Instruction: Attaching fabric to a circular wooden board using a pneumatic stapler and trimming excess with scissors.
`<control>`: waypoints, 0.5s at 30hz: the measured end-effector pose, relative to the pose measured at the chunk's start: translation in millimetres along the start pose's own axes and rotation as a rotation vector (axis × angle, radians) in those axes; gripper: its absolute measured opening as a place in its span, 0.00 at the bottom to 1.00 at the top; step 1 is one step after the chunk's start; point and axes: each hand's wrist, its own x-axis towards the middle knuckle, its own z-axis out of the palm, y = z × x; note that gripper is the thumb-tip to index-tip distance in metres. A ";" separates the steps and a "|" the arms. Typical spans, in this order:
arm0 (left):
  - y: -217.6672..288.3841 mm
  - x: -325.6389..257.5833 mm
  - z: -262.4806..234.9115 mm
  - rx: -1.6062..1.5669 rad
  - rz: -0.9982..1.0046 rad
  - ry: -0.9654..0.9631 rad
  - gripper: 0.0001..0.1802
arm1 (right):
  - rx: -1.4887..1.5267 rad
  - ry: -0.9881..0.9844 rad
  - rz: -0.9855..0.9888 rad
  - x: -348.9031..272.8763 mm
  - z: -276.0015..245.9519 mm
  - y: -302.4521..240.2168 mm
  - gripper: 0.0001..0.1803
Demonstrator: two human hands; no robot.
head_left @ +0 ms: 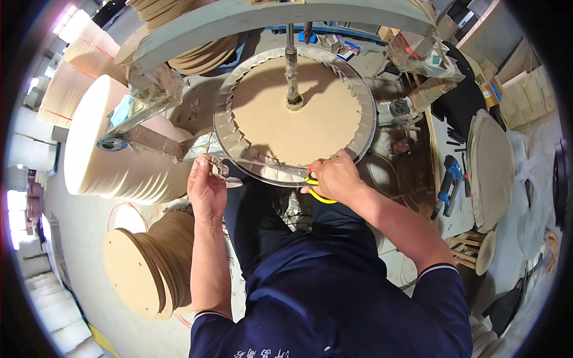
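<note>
So the main thing here is a big round brown disc (295, 116) sitting on a vertical spindle (291, 65), with a ring of silvery pleated film (239, 140) fanned out around its rim. It's right in front of the person, about chest height. Left hand (206, 185) is pinching a crumpled bit of that film (219, 168) at the near-left edge. Right hand (337, 178) is closed around yellow-handled scissors (316, 190) at the near rim; the blades are hidden under the hand. Stacks of similar wooden discs (152, 271) crowd the left side, and a cluttered tabletop (453, 215) sits to the right.
</note>
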 end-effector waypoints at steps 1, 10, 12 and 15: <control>3.9 3.0 -1.3 -0.002 0.007 -0.041 0.07 | 0.000 0.001 -0.001 0.2 1.4 -0.9 0.35; 22.6 10.8 -27.4 -0.013 0.073 0.030 0.07 | -0.036 0.001 0.055 -4.8 -7.0 -17.1 0.38; 23.8 11.4 -25.6 -0.033 0.073 0.018 0.07 | -0.004 -0.061 0.088 7.7 -8.0 -24.8 0.38; 29.1 14.5 -21.2 -0.030 0.074 -0.011 0.08 | -0.022 -0.144 0.095 15.3 -0.8 -29.8 0.36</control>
